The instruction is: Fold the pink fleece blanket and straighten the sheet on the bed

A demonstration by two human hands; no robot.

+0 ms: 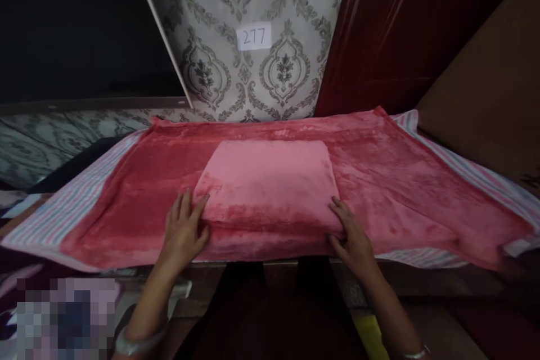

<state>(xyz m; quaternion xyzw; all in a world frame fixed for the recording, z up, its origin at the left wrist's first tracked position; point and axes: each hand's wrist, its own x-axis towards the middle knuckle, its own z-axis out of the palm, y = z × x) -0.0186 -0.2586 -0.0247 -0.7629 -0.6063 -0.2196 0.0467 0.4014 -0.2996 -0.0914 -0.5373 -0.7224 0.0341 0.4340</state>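
Observation:
A folded pink plush cloth (270, 174) lies as a thick rectangular bundle near the front edge of the table. It rests on a spread red plush blanket (164, 174), which covers most of the tabletop. My left hand (183, 230) touches the bundle's left front corner, fingers spread and thumb apart. At the opposite front corner, my right hand (350, 236) lies against the bundle's right side with its thumb and fingers apart. Whether the inner layers of the bundle are one piece is hidden.
Striped cloth (80, 214) shows under the blanket at both ends. Behind the table stand a patterned wall with a paper label (253, 36), a dark screen (84, 28) at left and a dark red panel (379, 28) at right. A yellow item (370, 337) sits below the table.

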